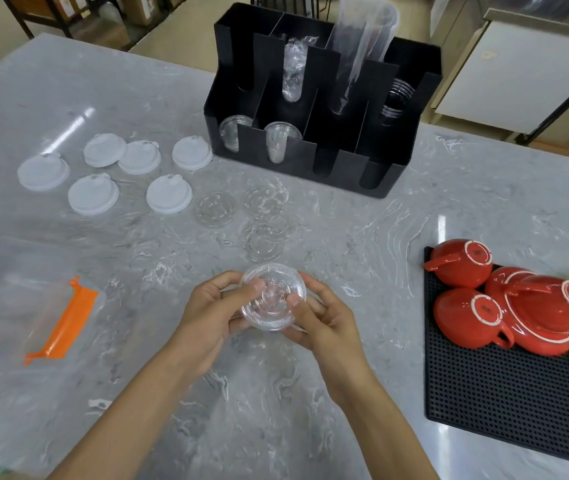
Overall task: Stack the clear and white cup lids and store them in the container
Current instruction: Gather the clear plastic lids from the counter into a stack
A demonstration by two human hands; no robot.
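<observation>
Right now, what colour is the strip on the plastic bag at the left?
Orange, seen in the head view: the strip on the clear bag.

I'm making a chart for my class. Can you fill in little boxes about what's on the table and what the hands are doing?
hands: left hand and right hand both hold a stack of clear lids above the counter
white lids: six, loose on the marble counter
clear lids lying loose: three
container: black organizer, behind the lids, holds clear cups
on the right: red cups upside down on a black mat
on the left: clear bag with orange strip
</observation>
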